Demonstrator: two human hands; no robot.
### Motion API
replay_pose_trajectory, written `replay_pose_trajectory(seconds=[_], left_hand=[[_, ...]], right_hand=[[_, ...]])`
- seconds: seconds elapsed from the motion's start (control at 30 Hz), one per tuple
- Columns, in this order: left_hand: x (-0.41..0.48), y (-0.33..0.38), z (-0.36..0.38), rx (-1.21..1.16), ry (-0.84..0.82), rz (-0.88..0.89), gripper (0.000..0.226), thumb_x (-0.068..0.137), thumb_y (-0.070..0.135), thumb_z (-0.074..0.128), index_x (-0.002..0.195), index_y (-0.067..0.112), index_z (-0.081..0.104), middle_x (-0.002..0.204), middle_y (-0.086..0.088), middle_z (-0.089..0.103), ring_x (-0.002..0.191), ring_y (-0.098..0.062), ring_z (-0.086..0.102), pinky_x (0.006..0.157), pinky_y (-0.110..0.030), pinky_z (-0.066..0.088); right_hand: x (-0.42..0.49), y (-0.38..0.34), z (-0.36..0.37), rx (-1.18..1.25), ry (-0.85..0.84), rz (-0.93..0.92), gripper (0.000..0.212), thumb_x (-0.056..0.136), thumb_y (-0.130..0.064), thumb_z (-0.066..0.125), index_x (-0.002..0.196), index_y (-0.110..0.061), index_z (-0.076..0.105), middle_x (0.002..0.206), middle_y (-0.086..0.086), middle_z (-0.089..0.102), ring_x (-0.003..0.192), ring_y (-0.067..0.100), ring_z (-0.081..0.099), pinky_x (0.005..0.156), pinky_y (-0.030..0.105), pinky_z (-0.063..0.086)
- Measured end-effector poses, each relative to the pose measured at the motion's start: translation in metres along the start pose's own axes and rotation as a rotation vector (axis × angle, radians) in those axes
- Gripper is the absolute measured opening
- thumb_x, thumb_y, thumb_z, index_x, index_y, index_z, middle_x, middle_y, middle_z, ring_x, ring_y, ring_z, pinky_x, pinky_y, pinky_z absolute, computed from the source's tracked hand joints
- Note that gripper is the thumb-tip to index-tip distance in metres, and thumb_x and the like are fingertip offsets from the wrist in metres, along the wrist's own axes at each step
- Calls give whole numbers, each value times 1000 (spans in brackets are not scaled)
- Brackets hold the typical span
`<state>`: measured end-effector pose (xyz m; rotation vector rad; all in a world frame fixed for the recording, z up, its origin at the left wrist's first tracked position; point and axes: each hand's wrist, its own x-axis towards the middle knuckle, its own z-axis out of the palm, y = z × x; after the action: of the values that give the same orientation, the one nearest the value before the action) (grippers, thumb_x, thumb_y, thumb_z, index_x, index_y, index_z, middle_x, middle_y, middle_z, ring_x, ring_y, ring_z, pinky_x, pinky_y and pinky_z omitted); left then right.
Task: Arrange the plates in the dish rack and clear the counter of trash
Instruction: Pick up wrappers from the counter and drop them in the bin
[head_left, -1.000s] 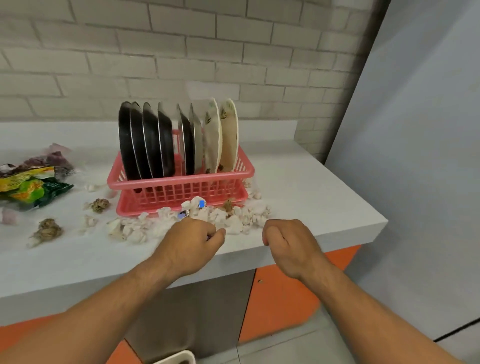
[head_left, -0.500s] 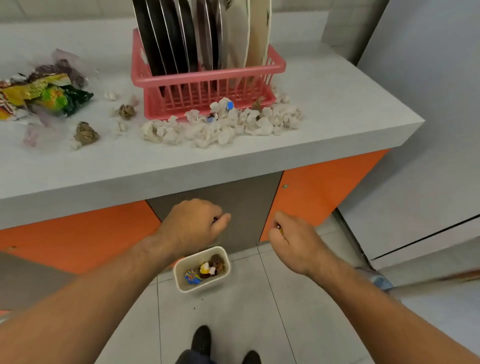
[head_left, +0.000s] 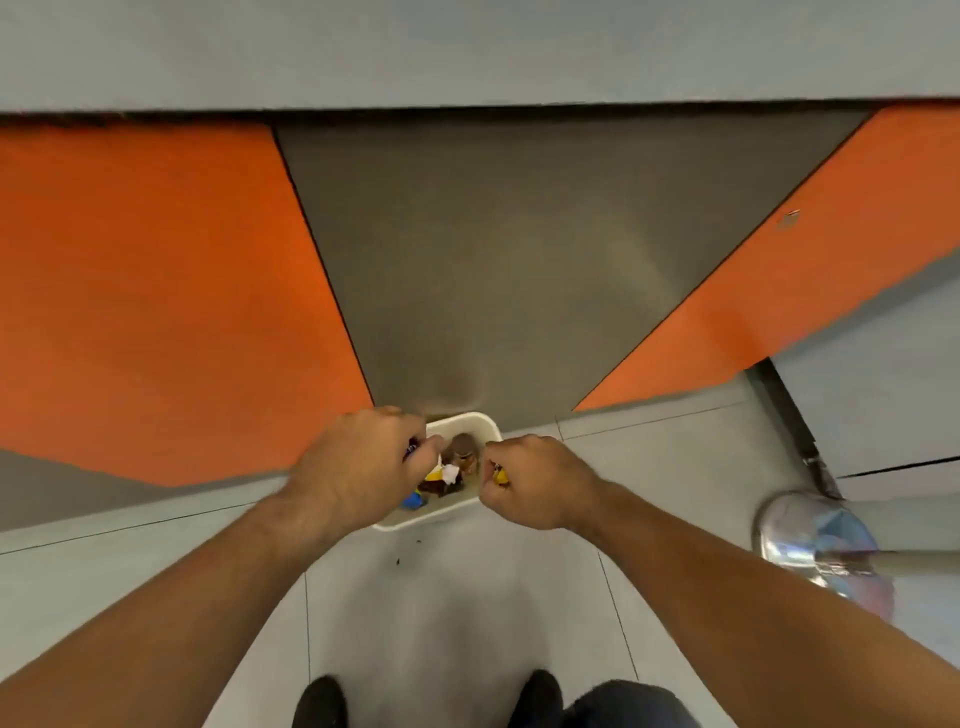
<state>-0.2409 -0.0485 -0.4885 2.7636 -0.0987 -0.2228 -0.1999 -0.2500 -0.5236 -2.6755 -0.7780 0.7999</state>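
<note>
A small white trash bin (head_left: 470, 425) stands on the floor against the cabinet base, with colourful wrappers and scraps (head_left: 445, 475) inside. My left hand (head_left: 361, 470) hovers over the bin's left side, fingers curled round small bits of trash, a dark scrap peeking out by the thumb. My right hand (head_left: 535, 480) is over the bin's right rim, fist closed on a small yellow scrap (head_left: 500, 474). The dish rack, plates and the countertop trash are out of view.
The grey counter edge (head_left: 467, 52) runs across the top, with orange (head_left: 156, 301) and grey cabinet doors (head_left: 519, 260) below. A shiny metal round base with a pole (head_left: 815, 540) sits on the tiled floor at right. My feet (head_left: 322, 701) show at the bottom.
The view has tipped from the counter down to the floor. Both closed hands have dropped from the counter edge to just above the white bin.
</note>
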Motion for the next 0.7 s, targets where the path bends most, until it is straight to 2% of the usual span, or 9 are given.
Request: replay_pose_trajectory(seconds=[0.1, 0.17, 0.27, 0.33, 0.4, 0.47, 0.53, 0.6, 0.7], left_hand=[[3, -50, 62, -63, 29, -80, 29, 91, 47, 46, 77, 25, 59, 81, 7, 58, 75, -17, 54, 62, -33, 43], [5, -77, 97, -86, 62, -119, 28, 90, 48, 48, 78, 25, 60, 83, 7, 60, 77, -18, 55, 65, -33, 45], [9, -107, 143, -103, 105, -131, 27, 90, 47, 50, 77, 25, 59, 82, 7, 61, 78, -18, 56, 68, -34, 45], [15, -120, 170, -109, 112, -141, 25, 89, 46, 51, 78, 25, 59, 83, 7, 62, 80, -19, 57, 71, -34, 46], [25, -128, 193, -139, 93, -151, 23, 88, 44, 53, 78, 26, 61, 83, 8, 61, 81, -18, 57, 72, -34, 47], [36, -128, 213, -200, 77, -137, 21, 88, 43, 53, 76, 27, 61, 79, 10, 59, 78, -16, 56, 72, -35, 48], [48, -125, 229, -215, 65, -104, 21, 87, 44, 53, 77, 27, 62, 79, 9, 62, 78, -14, 56, 72, -35, 48], [62, -119, 243, -164, 34, -91, 22, 89, 46, 51, 84, 27, 63, 86, 8, 64, 84, -15, 57, 74, -33, 46], [83, -112, 268, -137, -130, -123, 30, 93, 50, 44, 97, 25, 60, 99, 3, 62, 91, -18, 57, 80, -35, 48]], right_hand=[[76, 14, 72, -60, -70, -52, 24, 86, -37, 51, 99, -20, 61, 102, 2, 66, 94, 26, 59, 70, 26, 38], [122, 25, 113, -78, -129, -59, 28, 87, -41, 51, 98, -18, 62, 104, 4, 67, 97, 27, 59, 73, 29, 42], [177, 41, 164, -75, -223, 17, 46, 87, -62, 44, 103, -24, 63, 105, 2, 67, 96, 23, 57, 81, 33, 44], [199, 51, 189, -68, -280, 76, 64, 82, -77, 35, 115, -28, 60, 117, 2, 63, 108, 24, 54, 93, 37, 43], [208, 60, 204, -43, -293, 94, 73, 82, -79, 29, 131, -31, 52, 132, 4, 55, 124, 27, 45, 105, 40, 36], [205, 67, 204, 42, -249, 82, 69, 80, -80, 32, 134, -40, 48, 134, 2, 55, 127, 25, 44, 107, 39, 35], [191, 71, 190, 97, -181, 64, 68, 74, -78, 43, 130, -41, 49, 130, -3, 57, 121, 20, 50, 103, 36, 42], [170, 73, 167, 116, -112, 44, 55, 82, -61, 55, 127, -31, 55, 125, -6, 60, 116, 16, 54, 98, 32, 45], [133, 77, 135, 156, 37, 31, 30, 93, -42, 56, 119, -29, 62, 115, -12, 64, 108, 9, 57, 90, 25, 46]])
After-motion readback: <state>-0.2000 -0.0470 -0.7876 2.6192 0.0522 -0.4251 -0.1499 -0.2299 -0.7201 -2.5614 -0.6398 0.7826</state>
